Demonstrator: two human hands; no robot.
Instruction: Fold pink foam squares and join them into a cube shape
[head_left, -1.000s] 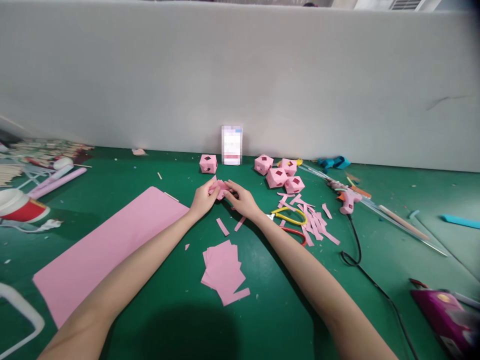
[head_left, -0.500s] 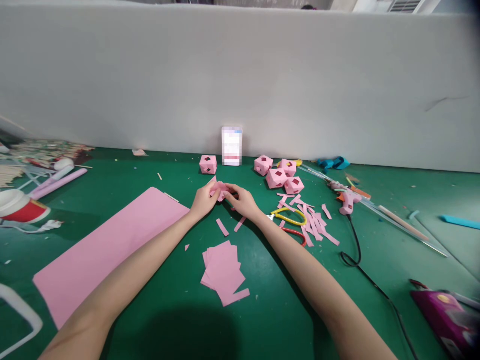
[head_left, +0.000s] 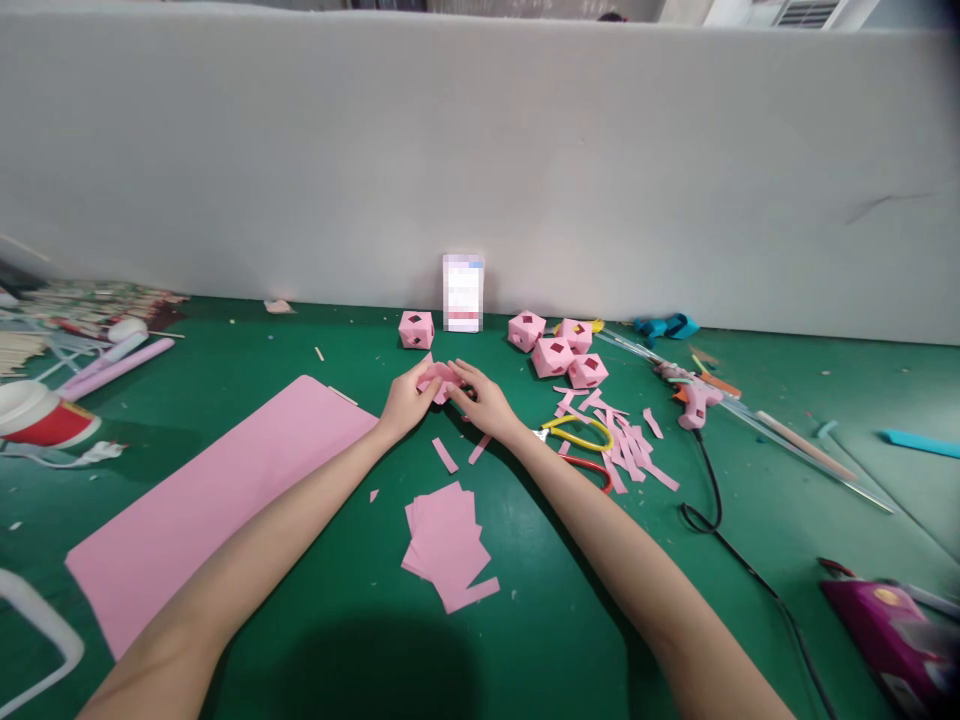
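Note:
Between my two hands is a folded pink paper piece (head_left: 441, 374), partly hidden by the fingers. My left hand (head_left: 407, 402) grips its left side, thumb in front. My right hand (head_left: 486, 402) pinches the right side, with fingers around the edge. Behind them stands a pink paper box with cut-out holes (head_left: 416, 330). A group of similar pink paper boxes (head_left: 553, 357) sits to the right. Below the hands lie loose pink strips (head_left: 445, 455) and a stack of cut pink paper pieces (head_left: 447, 545).
A large pink sheet (head_left: 217, 500) lies left. Scissors with yellow and red handles (head_left: 581, 432) rest beside pink paper scraps (head_left: 637, 450). Farther right are a pink glue gun (head_left: 699, 402) and its black cord (head_left: 757, 575). A phone (head_left: 463, 293) leans on the grey partition (head_left: 300, 160).
My right fingers have shifted slightly on the folded pink paper piece, and its hollow inside shows a little more. Both hands stay in nearly the same place.

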